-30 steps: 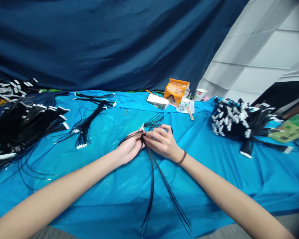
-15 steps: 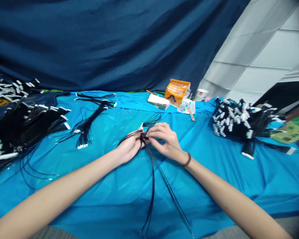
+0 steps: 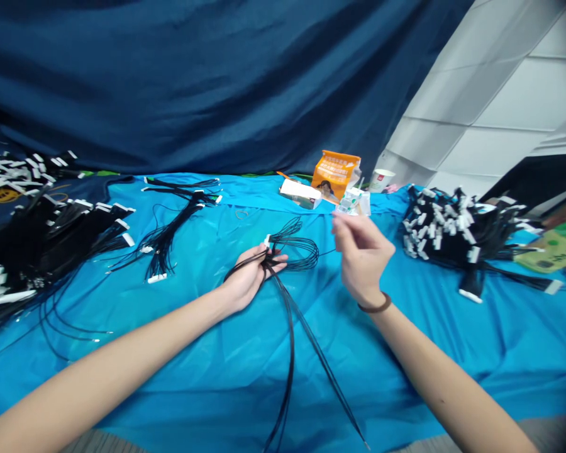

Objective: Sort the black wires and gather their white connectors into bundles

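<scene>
My left hand is closed around a bundle of thin black wires at the middle of the table. A white connector sticks up above its fingers. Part of the bundle bends into loops to the right, while long loose ends hang toward the table's front edge. My right hand is raised to the right of the loops, its fingers pinched together. A single black wire runs from the loops toward those fingertips; the tip of it is hidden by the hand.
Heaps of black wires with white connectors lie at the left and at the right. A smaller wire bundle rests left of centre. At the back stand an orange packet, a white box and a paper cup.
My right hand has moved away from the bundle, right and slightly up, drawing out one wire. Loops once behind its fingers now show. My left hand stays in place, still holding the bundle.
</scene>
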Motion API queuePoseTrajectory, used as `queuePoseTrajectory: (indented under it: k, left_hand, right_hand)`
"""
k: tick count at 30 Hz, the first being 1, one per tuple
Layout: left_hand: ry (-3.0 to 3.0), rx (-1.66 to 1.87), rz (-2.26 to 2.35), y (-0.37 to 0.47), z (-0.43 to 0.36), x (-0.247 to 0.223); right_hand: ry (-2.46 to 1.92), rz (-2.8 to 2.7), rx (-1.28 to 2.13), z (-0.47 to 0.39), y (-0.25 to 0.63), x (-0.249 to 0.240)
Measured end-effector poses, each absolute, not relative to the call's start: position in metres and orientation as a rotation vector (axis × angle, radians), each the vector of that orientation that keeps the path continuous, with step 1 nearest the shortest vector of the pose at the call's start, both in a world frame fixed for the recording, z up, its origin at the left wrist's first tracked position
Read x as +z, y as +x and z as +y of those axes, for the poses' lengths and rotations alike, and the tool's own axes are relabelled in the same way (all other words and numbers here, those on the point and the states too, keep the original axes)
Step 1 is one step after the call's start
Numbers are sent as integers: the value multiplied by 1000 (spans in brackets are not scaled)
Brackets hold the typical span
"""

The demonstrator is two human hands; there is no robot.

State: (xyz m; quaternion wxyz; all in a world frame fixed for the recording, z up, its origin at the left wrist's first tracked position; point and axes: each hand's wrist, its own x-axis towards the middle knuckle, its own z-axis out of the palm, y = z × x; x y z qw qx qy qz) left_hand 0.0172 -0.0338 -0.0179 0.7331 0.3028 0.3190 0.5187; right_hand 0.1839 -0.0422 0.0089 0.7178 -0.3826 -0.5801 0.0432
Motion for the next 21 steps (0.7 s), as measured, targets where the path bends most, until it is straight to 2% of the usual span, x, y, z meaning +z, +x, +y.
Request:
queuePoseTrajectory:
  k: [6,21]
  left_hand:
    - [796,1189,718,19,-38,-20]
    - [837,1192,726,20,-38,-22]
  right_hand:
    - [-902,-1929,-209,-51,164,-11]
    - [-970,-1972,-298,-48,164,-17]
